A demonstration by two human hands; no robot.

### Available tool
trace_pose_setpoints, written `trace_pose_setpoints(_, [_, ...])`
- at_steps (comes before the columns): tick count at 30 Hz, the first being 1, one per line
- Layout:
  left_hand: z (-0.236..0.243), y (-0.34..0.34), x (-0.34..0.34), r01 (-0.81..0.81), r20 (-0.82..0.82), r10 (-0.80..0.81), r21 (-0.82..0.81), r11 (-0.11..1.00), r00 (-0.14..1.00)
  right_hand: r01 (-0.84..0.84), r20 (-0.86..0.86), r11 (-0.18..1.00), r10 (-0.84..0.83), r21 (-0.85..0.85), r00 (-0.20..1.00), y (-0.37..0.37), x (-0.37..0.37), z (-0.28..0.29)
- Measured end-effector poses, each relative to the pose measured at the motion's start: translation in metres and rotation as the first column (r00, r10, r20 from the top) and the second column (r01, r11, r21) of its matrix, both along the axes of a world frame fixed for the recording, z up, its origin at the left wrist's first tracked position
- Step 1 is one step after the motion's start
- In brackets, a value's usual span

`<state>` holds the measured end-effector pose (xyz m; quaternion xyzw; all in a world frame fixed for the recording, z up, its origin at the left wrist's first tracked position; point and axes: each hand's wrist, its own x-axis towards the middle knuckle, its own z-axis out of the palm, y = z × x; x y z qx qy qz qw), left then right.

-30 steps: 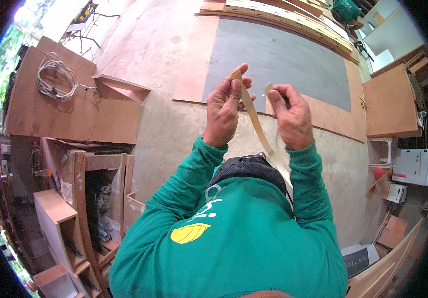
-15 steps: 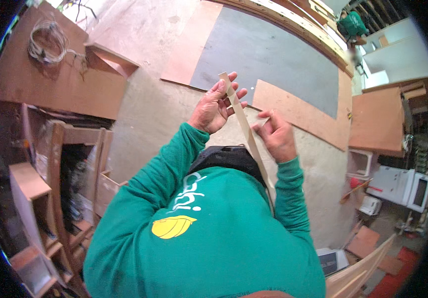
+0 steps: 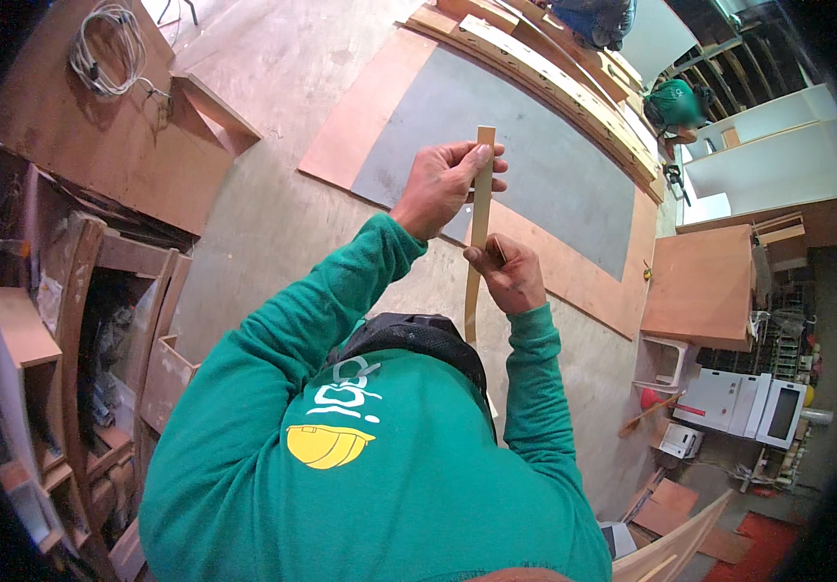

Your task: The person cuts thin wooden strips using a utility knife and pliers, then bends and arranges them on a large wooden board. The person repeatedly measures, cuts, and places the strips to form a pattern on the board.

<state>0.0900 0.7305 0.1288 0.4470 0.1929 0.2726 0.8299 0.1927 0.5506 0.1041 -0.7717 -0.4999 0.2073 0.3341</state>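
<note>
A long, narrow, thin beige strip [image 3: 481, 215], like edge banding, stands upright in front of my chest and bends a little toward its lower end. My left hand [image 3: 443, 186] is closed on it near the top, thumb on the front face and fingers behind. Lower down, my right hand [image 3: 510, 276] pinches the strip between thumb and curled fingers. Its bottom end passes down beside the black bag [image 3: 418, 335] at my waist, where part of it is hidden.
A board with a grey panel [image 3: 496, 126] lies on the floor ahead, long timber pieces [image 3: 554, 73] behind it. Shelving boxes [image 3: 25, 359] stand at left, a coiled cable [image 3: 108, 53] above them. Back right, a person in green [image 3: 675, 105] crouches by white panels; another person's legs [image 3: 593, 19] show.
The strip has swung from a slant to nearly upright. My right hand, formerly beside the strip with fingers loosely curled, now grips it. The view has shifted, and another person's legs have appeared.
</note>
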Motion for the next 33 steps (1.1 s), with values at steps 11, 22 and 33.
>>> trace_pose_setpoints(11, [0.009,0.009,0.009,-0.066,-0.048,0.067,0.021,0.998,0.997,0.215,0.008,0.934,-0.226,0.285,0.974,0.010,0.014,0.002])
trace_pose_setpoints(22, [-0.009,-0.031,-0.012,0.092,-0.066,-0.097,-0.080,0.993,0.993,0.276,0.004,0.918,-0.289,0.285,0.957,0.022,-0.001,0.025])
trace_pose_setpoints(33, [-0.013,-0.045,-0.030,0.079,-0.096,-0.079,-0.009,0.997,0.992,0.327,-0.507,0.905,-0.154,0.271,0.848,0.013,0.010,0.027])
